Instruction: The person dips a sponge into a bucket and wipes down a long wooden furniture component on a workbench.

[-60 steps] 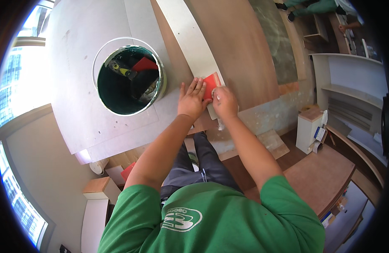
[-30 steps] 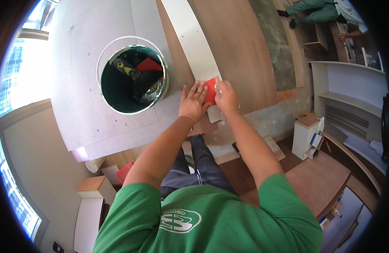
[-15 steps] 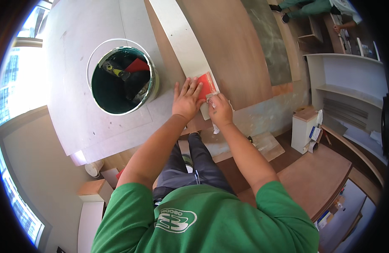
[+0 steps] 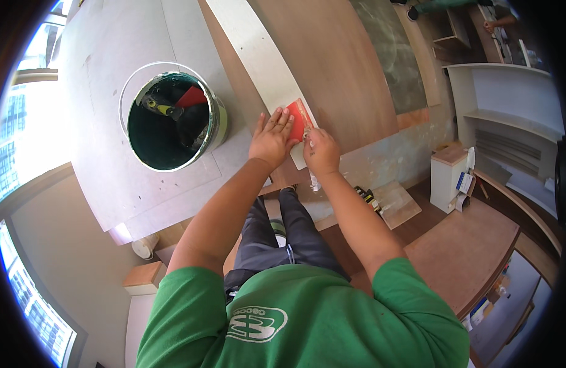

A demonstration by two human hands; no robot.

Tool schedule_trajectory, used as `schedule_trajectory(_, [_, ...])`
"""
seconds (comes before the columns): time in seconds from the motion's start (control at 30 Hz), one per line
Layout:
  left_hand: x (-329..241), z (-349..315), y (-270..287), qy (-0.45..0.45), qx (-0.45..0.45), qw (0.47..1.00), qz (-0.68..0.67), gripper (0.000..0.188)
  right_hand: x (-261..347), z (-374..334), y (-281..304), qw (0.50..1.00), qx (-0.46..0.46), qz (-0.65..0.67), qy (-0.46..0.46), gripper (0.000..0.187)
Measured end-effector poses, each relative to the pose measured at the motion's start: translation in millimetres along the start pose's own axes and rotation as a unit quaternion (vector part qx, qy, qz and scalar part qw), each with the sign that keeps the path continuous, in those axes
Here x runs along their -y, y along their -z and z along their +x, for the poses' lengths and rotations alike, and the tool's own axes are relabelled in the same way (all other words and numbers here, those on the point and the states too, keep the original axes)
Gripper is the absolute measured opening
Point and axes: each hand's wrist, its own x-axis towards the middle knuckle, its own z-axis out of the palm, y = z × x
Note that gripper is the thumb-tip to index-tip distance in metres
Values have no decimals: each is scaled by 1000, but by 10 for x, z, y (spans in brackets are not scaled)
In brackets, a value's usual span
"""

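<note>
at the left of the worktop point(image 4: 117, 190), in from its near edge, stands the bucket point(image 4: 220, 122), its wire handle laid toward the far left, a black-and-yellow tool point(image 4: 163, 110) and a red piece point(image 4: 192, 97) inside; it sits further left in view than a second ago, as the whole view has shifted. right of it, the left hand point(image 4: 273, 138) is spread, fingers pointing to the far edge, pressing a red flat piece point(image 4: 295, 119) onto the white strip point(image 4: 258, 52), close to the strip's end at the worktop's near edge; that hold matches the earlier frames. the right hand point(image 4: 323, 152) is bunched, fingertips closed on a pale scrap point(image 4: 315, 182) that trails out below it, and sits at the lower right edge of the red piece. a second ago it covered more of that edge; now the worn band along it shows. further right, beyond the near edge, a black-and-yellow object point(image 4: 369, 199) on the floor shows more fully, while the other person's leg point(image 4: 445, 5) at the upper right shows less.
</note>
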Motion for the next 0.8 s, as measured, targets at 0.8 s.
schedule_trajectory(0.8, [-40, -8, -29, -25, 15, 998, 58, 66, -111, 99, 64, 999, 19, 31, 8, 8])
